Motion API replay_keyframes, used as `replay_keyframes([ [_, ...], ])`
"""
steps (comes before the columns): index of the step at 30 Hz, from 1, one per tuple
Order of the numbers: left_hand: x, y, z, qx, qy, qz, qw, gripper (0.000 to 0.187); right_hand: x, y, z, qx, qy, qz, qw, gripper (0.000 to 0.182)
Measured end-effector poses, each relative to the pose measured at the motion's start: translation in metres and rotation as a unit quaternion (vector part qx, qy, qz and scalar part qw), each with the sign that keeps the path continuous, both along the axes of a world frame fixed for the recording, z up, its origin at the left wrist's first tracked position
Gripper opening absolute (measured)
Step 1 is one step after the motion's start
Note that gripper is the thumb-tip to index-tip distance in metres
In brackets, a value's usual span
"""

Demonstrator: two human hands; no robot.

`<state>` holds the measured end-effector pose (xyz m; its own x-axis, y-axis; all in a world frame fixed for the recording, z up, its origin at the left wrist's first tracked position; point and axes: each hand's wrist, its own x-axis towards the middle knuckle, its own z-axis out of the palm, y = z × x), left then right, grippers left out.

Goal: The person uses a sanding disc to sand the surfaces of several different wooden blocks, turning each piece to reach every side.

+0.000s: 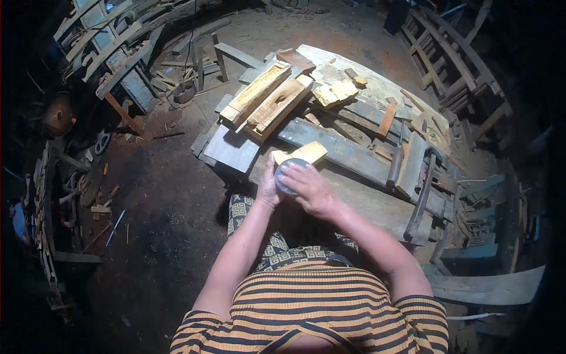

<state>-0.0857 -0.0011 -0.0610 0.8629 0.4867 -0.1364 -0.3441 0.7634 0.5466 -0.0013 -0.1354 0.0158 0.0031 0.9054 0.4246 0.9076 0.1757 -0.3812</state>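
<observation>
In front of my body, a round grey disc point(283, 186), which looks like a sanding disc, lies against a yellow wooden block point(311, 152). My right hand point(313, 190) lies over the disc with its fingers bent onto its face. On the other side, my left hand point(269, 186) grips the block's near end, its thumb or a finger pointing up along the edge. The disc hides part of the block and most of the left fingers.
A workbench plank point(342, 150) carries two long wooden blocks point(282, 103), another yellow block point(335, 92), a chisel-like tool with a wooden handle point(395, 165) and a curved blade point(420, 209). Scrap wood point(115, 56) is stacked at left; a wooden rack point(451, 56) stands at right.
</observation>
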Motion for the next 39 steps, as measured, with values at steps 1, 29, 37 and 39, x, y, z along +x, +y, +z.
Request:
replay_keyframes([
  [1, 0.001, -0.007, 0.01, -0.004, 0.021, 0.031, 0.999, 0.051, 0.011, 0.0, -0.005, -0.011, 0.005, -0.026, 1.0, 0.06],
  [29, 0.006, -0.007, -0.006, -0.076, -0.036, 0.055, 0.995, 0.049, 0.022, 0.033, -0.004, -0.011, 0.04, -0.151, 0.988, 0.045],
  [37, -0.001, -0.008, -0.001, -0.062, -0.054, 0.01, 0.997, 0.046, -0.014, 0.001, -0.022, 0.035, -0.053, -0.109, 0.992, 0.053],
  [39, -0.002, -0.006, -0.003, -0.054, -0.086, -0.041, 0.994, 0.048, -0.024, -0.005, -0.016, 0.017, -0.003, -0.055, 0.998, 0.055],
])
